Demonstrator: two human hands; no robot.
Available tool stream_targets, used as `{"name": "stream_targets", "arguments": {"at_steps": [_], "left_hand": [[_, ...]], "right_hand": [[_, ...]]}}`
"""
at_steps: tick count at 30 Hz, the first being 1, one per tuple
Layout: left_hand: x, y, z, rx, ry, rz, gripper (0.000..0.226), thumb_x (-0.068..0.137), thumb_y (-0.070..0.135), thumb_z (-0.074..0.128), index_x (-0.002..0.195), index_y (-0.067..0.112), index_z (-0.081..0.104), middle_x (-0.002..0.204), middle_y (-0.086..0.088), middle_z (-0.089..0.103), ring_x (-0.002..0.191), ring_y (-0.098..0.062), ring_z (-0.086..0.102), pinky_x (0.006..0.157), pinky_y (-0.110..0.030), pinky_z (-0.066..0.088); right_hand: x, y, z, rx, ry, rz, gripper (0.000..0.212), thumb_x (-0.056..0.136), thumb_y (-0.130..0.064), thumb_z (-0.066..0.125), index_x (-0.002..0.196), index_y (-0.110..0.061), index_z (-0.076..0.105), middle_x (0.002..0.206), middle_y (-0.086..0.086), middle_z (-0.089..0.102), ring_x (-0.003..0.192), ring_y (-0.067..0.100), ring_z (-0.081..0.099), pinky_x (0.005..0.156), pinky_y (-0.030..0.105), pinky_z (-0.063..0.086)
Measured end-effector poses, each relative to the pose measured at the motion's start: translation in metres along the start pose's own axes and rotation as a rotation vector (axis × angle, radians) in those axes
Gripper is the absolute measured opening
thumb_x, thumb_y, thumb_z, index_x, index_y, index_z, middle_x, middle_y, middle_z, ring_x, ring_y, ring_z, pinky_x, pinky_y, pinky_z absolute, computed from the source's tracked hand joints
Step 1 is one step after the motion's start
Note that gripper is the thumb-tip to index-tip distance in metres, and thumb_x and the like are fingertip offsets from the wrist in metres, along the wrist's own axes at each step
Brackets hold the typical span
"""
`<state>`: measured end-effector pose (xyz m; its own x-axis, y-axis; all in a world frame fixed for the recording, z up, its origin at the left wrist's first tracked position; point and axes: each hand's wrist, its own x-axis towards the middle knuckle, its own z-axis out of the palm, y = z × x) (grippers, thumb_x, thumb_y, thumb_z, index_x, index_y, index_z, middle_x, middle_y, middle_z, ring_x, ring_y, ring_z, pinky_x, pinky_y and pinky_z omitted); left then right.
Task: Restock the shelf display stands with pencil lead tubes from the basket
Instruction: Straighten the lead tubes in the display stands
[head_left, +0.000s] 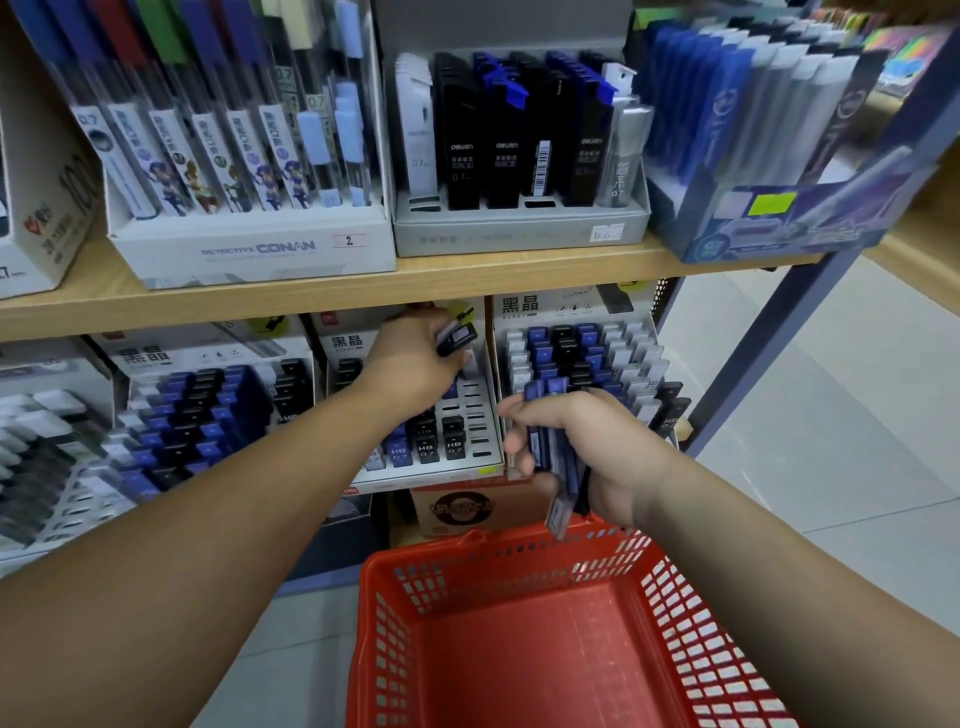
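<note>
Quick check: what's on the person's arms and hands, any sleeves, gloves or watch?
Left hand and right hand are ungloved. Both arms are bare to the frame edge, no sleeves showing. No watch or bracelet at either wrist. Fingers are partly hidden, so rings cannot be ruled out.

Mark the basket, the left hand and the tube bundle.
basket (519, 665): head view, bare floor.
left hand (410, 364): head view, back of hand.
tube bundle (561, 467): head view, middle of tubes.

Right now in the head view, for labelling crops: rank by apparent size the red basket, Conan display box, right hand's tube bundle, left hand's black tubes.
Largest first:
red basket (nearest camera, so inflated)
Conan display box
tube bundle in the right hand
black tubes in the left hand
</note>
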<state>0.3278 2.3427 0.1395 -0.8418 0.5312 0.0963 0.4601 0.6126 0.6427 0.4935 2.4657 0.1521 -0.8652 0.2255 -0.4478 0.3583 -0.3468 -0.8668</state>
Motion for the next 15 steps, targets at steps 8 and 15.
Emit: {"name": "stream_targets", "arguments": {"at_steps": [8,15], "left_hand": [[0.006,-0.005,0.007,0.106,-0.020,0.093,0.005,0.095,0.018,0.073,0.095,0.020,0.068,0.088,0.005,0.063,0.087,-0.019,0.060,0.062,-0.027,0.030],[0.017,-0.002,0.014,0.154,-0.067,0.024,0.032,0.095,0.025,0.072,0.126,0.019,0.072,0.128,-0.004,0.070,0.108,-0.022,0.064,0.082,-0.023,0.042]], "right_hand": [[-0.002,-0.007,-0.007,0.132,-0.027,0.028,0.016,0.096,-0.007,0.059,0.109,-0.006,0.068,0.073,0.010,0.059,0.056,0.019,0.052,0.042,0.024,0.035],[-0.003,-0.009,-0.003,0.135,-0.013,0.033,0.016,0.095,-0.010,0.059,0.108,-0.010,0.069,0.072,0.006,0.059,0.056,0.017,0.052,0.043,0.025,0.037]]}}
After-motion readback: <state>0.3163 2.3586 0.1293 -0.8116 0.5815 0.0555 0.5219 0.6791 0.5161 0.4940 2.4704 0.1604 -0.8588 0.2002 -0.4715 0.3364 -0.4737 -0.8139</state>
